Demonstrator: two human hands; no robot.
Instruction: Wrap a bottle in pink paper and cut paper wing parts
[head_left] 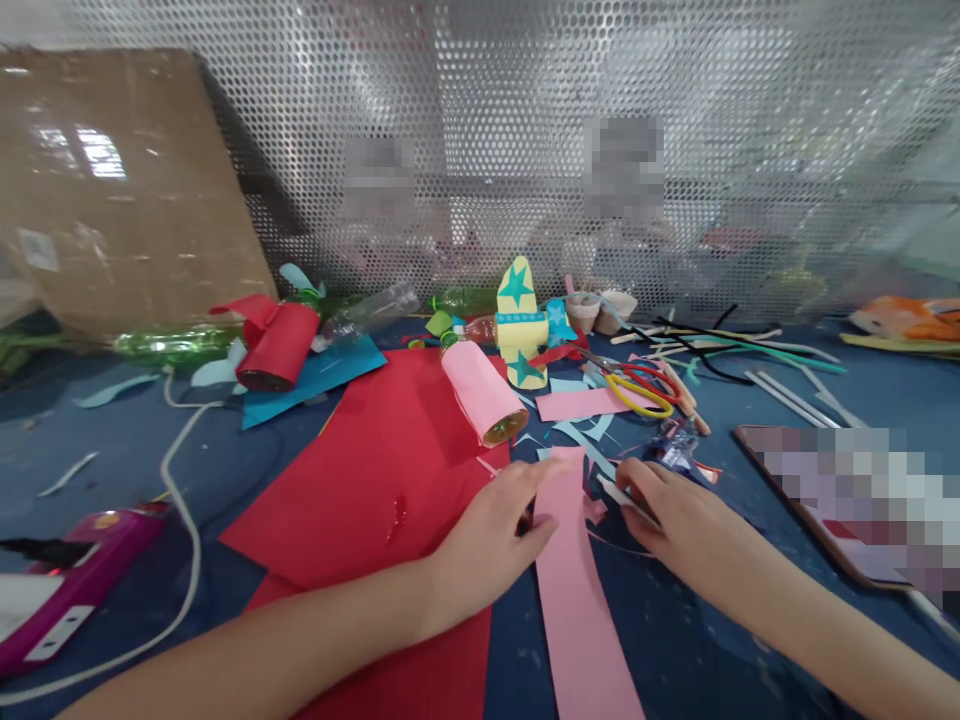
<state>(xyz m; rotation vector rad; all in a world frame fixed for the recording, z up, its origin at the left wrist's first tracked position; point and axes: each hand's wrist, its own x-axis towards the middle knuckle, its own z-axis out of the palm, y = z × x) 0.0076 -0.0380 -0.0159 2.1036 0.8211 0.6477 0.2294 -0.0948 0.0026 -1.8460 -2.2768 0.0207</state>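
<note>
My left hand [480, 540] grips the upper end of a long pink paper strip [581, 610], thumb and fingers closed at its edge. The strip runs down toward me over the blue table. Just right of it, my right hand [675, 515] pinches a small white piece [615, 490] whose kind I cannot make out. Beyond my hands lies a bottle piece wrapped in pink paper [480, 385], on its side with its open end toward me. Large red paper sheets [360, 460] lie under and left of my left arm.
Scissors with yellow and red handles [637, 390] lie among paper scraps. A red-wrapped bottle [277, 345] rests on blue paper [337, 375]. At right is a phone [810, 510]; at left, a purple power strip [82, 580] with a white cable [195, 540]. A perforated metal panel [510, 130] stands behind.
</note>
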